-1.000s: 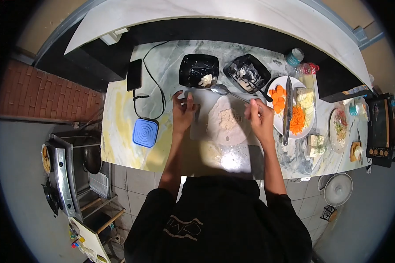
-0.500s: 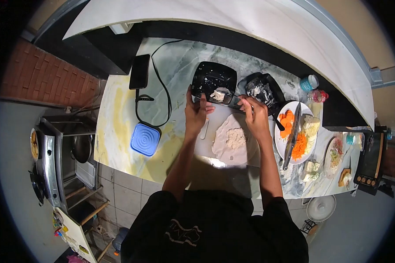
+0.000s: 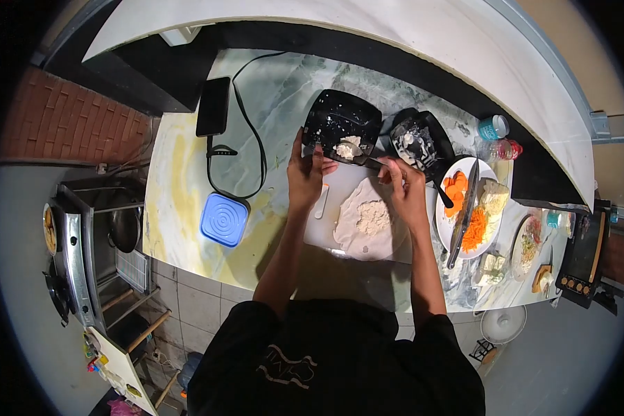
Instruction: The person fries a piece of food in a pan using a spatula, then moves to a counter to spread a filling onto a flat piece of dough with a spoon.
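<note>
Home kitchen: stove point(image 3: 73, 256), food-laden countertop point(image 3: 187, 194).

No writing can be read anywhere. The white print on the person's black shirt point(image 3: 288, 362) is too blurred to make out, and the labels on the small bottles point(image 3: 498, 137) are too tiny.

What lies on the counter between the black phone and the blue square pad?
In the head view, a black cable lies on the marble counter between the phone and the blue pad, looping off to the right.
</note>
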